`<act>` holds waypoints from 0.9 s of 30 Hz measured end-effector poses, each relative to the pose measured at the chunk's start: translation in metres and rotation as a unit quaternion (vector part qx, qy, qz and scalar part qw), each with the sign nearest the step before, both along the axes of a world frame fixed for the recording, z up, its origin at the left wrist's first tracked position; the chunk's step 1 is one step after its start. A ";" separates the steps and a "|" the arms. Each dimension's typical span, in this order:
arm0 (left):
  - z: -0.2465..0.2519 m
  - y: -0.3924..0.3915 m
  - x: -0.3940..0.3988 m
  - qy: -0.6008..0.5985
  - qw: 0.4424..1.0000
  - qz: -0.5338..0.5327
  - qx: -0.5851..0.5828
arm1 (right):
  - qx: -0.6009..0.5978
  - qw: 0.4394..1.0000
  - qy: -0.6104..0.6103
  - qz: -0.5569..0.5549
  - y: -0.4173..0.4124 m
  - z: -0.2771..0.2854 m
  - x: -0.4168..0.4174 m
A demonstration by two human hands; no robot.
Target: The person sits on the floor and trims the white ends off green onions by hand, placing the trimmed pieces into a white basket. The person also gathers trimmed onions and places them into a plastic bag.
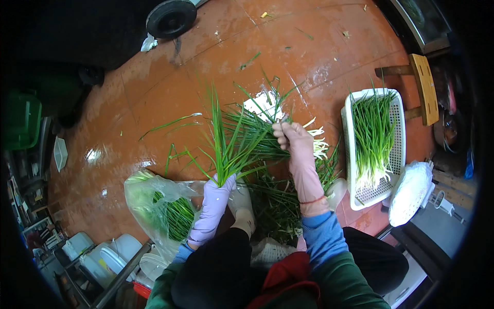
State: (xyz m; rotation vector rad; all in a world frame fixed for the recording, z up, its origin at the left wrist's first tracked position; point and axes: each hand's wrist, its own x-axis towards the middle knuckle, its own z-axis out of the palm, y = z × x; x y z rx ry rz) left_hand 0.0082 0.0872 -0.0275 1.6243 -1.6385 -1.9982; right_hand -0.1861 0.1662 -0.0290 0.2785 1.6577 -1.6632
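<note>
My left hand [211,206], in a lilac rubber glove, grips a bunch of thin green onions [220,154] by the lower end, leaves pointing away from me. My right hand [294,139] wears a pink glove, its fingers curled together above a pile of green onions [252,133] whose pale root ends [319,145] point right. Whether something thin is pinched in those fingertips I cannot tell. To the left, a clear plastic bag [144,197] contains more green onions [177,216]. A white perforated basket [401,143] at right holds a neat row of green onions [373,135].
Loose leaf scraps [276,208] lie heaped between my shoes [241,201]. Wet reddish tiles [162,100] cover the floor. A wooden stool [424,89] stands beyond the basket, and a plastic-wrapped round object [411,195] sits by its near corner. White plastic tubs [119,251] are at lower left.
</note>
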 end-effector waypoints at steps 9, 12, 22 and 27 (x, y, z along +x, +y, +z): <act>0.012 -0.034 -0.005 0.081 0.976 0.191 0.067 | 0.159 0.792 -0.164 0.566 0.103 0.002 0.058; -0.001 -0.048 0.015 0.325 0.898 0.201 0.219 | 0.483 0.634 0.056 0.602 0.111 -0.009 0.052; -0.012 -0.039 0.002 0.343 0.849 0.207 0.346 | 0.382 0.662 0.493 0.415 0.047 -0.097 -0.050; -0.001 -0.034 -0.006 0.265 0.912 0.172 0.261 | 0.349 0.730 0.405 0.425 0.043 -0.075 -0.059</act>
